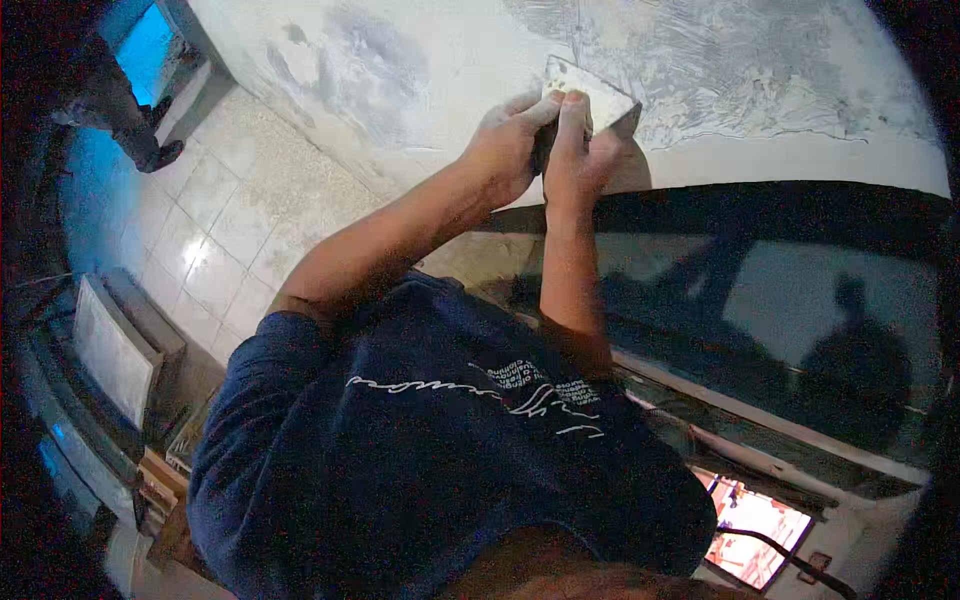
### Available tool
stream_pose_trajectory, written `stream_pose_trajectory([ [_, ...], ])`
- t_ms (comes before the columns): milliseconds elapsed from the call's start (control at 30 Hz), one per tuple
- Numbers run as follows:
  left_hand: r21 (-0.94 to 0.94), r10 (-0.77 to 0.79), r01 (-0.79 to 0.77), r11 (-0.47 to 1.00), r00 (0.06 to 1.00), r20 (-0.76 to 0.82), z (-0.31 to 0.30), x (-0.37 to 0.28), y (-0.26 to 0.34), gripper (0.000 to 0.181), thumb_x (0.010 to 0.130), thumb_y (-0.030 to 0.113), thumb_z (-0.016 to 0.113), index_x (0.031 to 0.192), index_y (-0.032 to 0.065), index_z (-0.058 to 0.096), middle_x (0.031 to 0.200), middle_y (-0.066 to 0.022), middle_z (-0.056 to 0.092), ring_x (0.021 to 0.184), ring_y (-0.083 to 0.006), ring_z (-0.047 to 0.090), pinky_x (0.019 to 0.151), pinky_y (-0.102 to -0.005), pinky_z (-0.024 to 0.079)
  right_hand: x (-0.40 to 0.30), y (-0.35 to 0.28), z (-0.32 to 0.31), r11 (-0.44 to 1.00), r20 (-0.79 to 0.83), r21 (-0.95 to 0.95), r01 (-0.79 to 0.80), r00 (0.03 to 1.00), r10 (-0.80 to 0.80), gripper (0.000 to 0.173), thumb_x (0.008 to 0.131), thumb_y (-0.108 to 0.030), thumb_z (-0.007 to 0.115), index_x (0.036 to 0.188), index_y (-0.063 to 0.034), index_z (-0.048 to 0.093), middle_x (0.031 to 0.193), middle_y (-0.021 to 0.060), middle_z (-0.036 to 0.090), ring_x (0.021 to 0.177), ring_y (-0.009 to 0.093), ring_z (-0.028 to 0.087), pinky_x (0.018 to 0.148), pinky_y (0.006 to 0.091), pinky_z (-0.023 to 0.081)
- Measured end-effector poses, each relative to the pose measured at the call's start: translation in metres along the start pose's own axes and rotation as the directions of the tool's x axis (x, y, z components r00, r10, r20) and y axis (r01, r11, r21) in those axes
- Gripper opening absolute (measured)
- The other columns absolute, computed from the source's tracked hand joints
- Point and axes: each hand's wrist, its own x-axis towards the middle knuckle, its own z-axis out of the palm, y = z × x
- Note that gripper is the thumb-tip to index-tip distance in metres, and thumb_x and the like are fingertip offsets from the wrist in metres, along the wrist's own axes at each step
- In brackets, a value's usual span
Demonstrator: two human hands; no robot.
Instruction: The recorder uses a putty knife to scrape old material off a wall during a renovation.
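Note:
A flat blade smeared with pale filler, apparently a putty knife [589, 90], is pinched in both hands near the wall [465, 67]. My left hand [514, 142] grips it from the left, its thumb lying on the blade's near end. Close beside it, my right hand [576, 154] presses its thumb on the same end; that hand is partly blurred. The fingers hide the handle. Whether the blade touches the wall cannot be told. White powder or filler coats the fingers. Grey, streaky patches mark the wall around the blade, and a ragged edge runs below the right patch.
Dusty floor tiles [217, 217] lie to the left. A dark shape [120, 105], too dim to name, stands by a blue-lit opening [146, 56]. A pale panel [116, 352] leans lower left. Right is a dark, glossy surface [787, 300]; a black cable [757, 536] crosses a bright opening behind.

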Motion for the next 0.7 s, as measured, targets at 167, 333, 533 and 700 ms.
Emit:
stream_pose_trajectory([
  [167, 0.173, -0.099, 0.105, 0.979, 0.994, -0.042, -0.002, -0.007, -0.006, 0.021, 0.092, 0.024, 0.05, 0.099, 0.0055, 0.057, 0.08, -0.0029, 0.06, 0.062, -0.0105, 0.055, 0.05, -0.0238, 0.042, -0.017, 0.012, -0.012, 0.973, 0.057, 0.175, -0.152, 0.988, 0.144, 0.029, 0.09, -0.018, 0.053, 0.105, 0.0053, 0.058, 0.099, 0.0105, 0.063, 0.088, 0.016, 0.057, 0.075, 0.0292, 0.046],
  [333, 0.151, -0.105, 0.112, 0.982, 0.993, -0.053, -0.001, -0.012, 0.003, 0.02, 0.09, 0.026, 0.055, 0.089, 0.0063, 0.06, 0.07, -0.0011, 0.058, 0.052, -0.0081, 0.05, 0.043, -0.0224, 0.037, -0.028, 0.003, -0.015, 0.975, 0.076, 0.13, -0.178, 0.983, 0.169, 0.03, 0.091, -0.018, 0.053, 0.11, 0.0041, 0.056, 0.101, 0.0104, 0.061, 0.087, 0.016, 0.057, 0.074, 0.0293, 0.045],
  [533, 0.131, -0.165, 0.166, 0.977, 0.986, -0.016, -0.008, -0.012, -0.011, 0.021, 0.09, 0.024, 0.057, 0.096, 0.0039, 0.06, 0.084, -0.0048, 0.063, 0.068, -0.0124, 0.059, 0.058, -0.0256, 0.048, -0.033, 0.016, -0.014, 0.993, -0.024, -0.08, 0.09, 0.995, -0.092, 0.029, 0.093, -0.018, 0.047, 0.104, 0.0073, 0.054, 0.095, 0.0125, 0.063, 0.083, 0.017, 0.059, 0.071, 0.0306, 0.046],
  [700, 0.024, -0.132, 0.132, 0.991, 0.991, 0.015, -0.012, 0.004, -0.019, 0.019, 0.09, 0.021, 0.056, 0.089, 0.0029, 0.062, 0.072, -0.003, 0.06, 0.057, -0.009, 0.054, 0.047, -0.0231, 0.042, -0.03, 0.018, -0.011, 0.993, -0.022, -0.11, 0.035, 0.999, -0.038, 0.03, 0.093, -0.019, 0.048, 0.102, 0.0077, 0.055, 0.094, 0.0144, 0.063, 0.083, 0.018, 0.059, 0.07, 0.0306, 0.046],
])
